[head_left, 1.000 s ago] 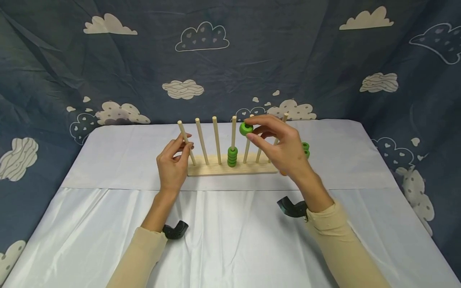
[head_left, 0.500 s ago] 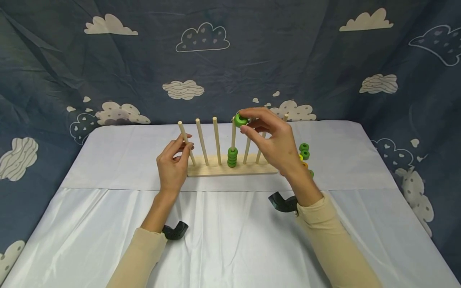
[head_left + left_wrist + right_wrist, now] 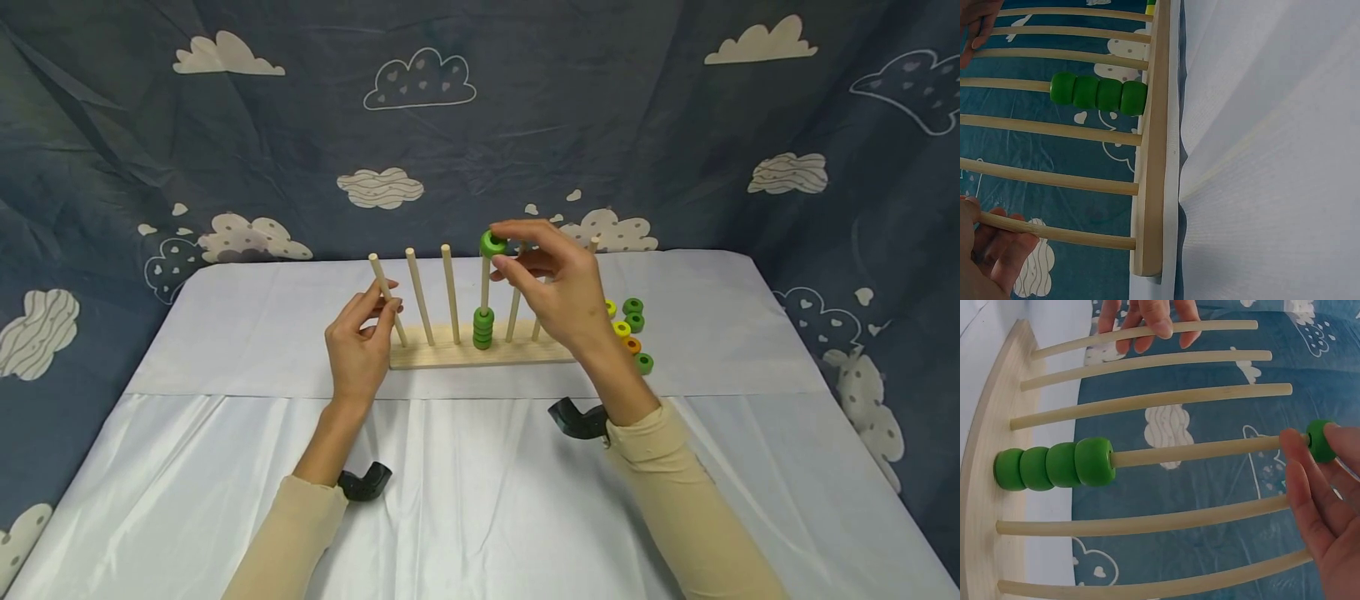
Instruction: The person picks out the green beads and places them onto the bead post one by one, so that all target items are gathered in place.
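Note:
A wooden rack (image 3: 435, 356) with several upright pegs stands across the table. My left hand (image 3: 356, 346) grips the leftmost peg (image 3: 1079, 235) between thumb and fingers. Between thumb and index finger, my right hand (image 3: 562, 287) pinches a green bead (image 3: 492, 245). That bead is at the top end of the middle peg (image 3: 1197, 452); whether the tip has entered its hole I cannot tell. Lower on this peg, several green beads (image 3: 1054, 465) are stacked against the base. The right hand partly covers the pegs at the right.
Loose green (image 3: 633, 322), yellow (image 3: 621, 329) and orange beads (image 3: 632, 345) lie on the white-covered table (image 3: 465, 500) right of the rack, partly behind the right forearm. A dark cloth (image 3: 300, 150) with cloud prints hangs behind.
My right hand has carried the green bead left and slightly up, from beside the middle peg to its top. More loose beads now show at the right. The left hand stays put.

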`<state>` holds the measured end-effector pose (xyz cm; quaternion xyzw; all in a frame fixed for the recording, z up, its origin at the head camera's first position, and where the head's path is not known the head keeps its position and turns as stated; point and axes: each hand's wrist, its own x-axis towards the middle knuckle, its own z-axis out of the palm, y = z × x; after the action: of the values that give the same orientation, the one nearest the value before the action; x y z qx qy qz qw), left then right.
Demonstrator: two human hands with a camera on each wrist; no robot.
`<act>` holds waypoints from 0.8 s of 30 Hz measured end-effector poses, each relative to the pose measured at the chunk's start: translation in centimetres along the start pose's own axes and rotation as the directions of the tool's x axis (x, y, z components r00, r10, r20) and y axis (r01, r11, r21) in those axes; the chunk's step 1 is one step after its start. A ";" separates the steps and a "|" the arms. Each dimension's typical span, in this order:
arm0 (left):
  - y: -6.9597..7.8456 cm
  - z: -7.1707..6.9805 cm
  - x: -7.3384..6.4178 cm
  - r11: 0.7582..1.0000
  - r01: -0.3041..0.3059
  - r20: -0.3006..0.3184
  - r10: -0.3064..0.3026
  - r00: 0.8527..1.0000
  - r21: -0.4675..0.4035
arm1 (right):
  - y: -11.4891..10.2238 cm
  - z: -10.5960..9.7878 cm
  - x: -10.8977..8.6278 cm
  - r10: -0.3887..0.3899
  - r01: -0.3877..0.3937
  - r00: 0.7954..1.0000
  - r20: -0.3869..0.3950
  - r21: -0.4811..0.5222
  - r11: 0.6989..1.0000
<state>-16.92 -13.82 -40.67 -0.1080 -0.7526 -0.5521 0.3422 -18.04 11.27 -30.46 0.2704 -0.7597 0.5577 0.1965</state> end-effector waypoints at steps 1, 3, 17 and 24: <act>0.0 0.0 0.0 1.000 0.001 -0.001 -0.001 1.000 -0.002 | 0.0 0.0 0.0 0.004 -0.004 1.000 -0.002 -0.001 1.000; 0.0 0.0 0.0 1.000 0.001 -0.001 -0.001 1.000 -0.003 | 0.0 0.1 0.0 0.010 -0.010 1.000 -0.005 -0.006 1.000; 0.0 0.1 -0.1 1.000 0.007 -0.001 -0.007 1.000 -0.016 | 0.2 0.7 -0.1 0.037 -0.037 0.999 0.010 -0.021 0.999; -0.1 0.0 0.0 1.000 0.007 -0.006 -0.007 1.000 -0.001 | 0.3 0.6 -0.3 0.046 -0.046 0.999 0.022 -0.017 0.999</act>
<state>-16.93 -13.87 -40.74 -0.1040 -0.7516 -0.5540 0.3425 -17.95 10.80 -31.04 0.2575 -0.7723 0.5529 0.1776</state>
